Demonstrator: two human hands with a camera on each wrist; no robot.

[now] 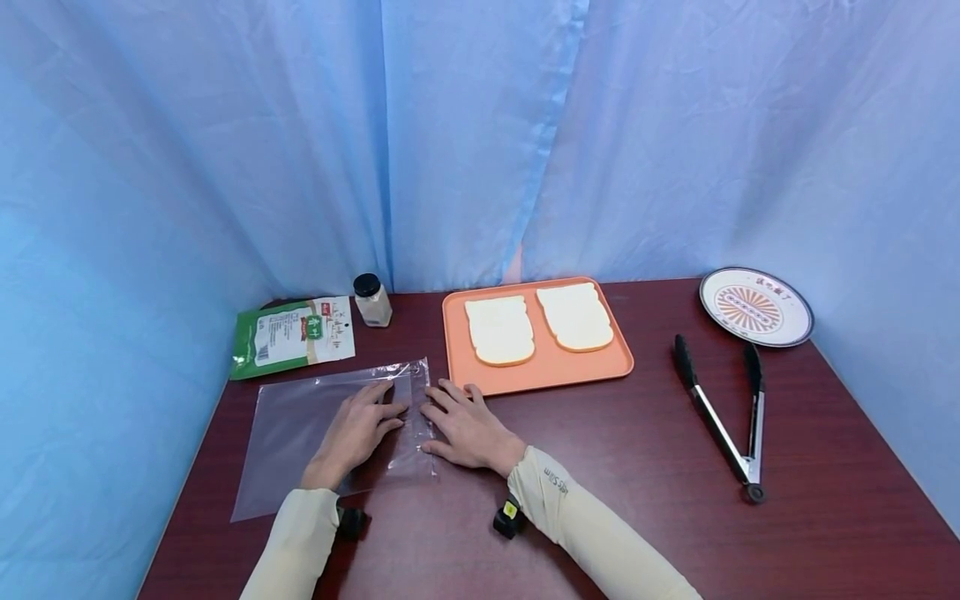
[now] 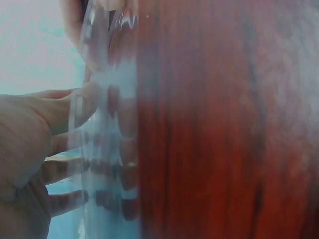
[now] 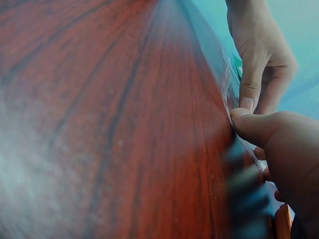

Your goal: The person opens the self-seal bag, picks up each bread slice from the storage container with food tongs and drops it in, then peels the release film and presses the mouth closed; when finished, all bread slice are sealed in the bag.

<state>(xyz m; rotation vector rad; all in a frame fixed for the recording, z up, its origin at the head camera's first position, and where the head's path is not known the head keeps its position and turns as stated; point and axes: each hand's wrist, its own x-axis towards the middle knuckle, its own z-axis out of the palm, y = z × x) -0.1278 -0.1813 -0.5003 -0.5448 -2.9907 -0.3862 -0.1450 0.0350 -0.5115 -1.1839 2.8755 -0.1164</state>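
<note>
A clear plastic zip bag [image 1: 300,425] lies flat on the table, its zip edge to the right. My left hand [image 1: 360,429] rests on the bag close to that edge, fingers stretched out. Spread along the zip strip, the fingers of my right hand [image 1: 468,429] touch the edge from the other side. In the right wrist view the thumb of my right hand [image 3: 294,144] lies at the bag's rim, beside the downward-pointing fingers of my left hand [image 3: 259,59]. In the left wrist view, straight fingers of my left hand [image 2: 22,149] press against the clear film.
An orange tray [image 1: 525,379] bearing two bread slices [image 1: 501,329] stands behind my right hand. Behind the bag are a green-and-white packet [image 1: 288,337] and a black-capped jar [image 1: 372,302]. At right lie black-tipped tongs [image 1: 722,425] and a patterned plate [image 1: 756,307]. Blue curtains [image 1: 465,142] surround the table.
</note>
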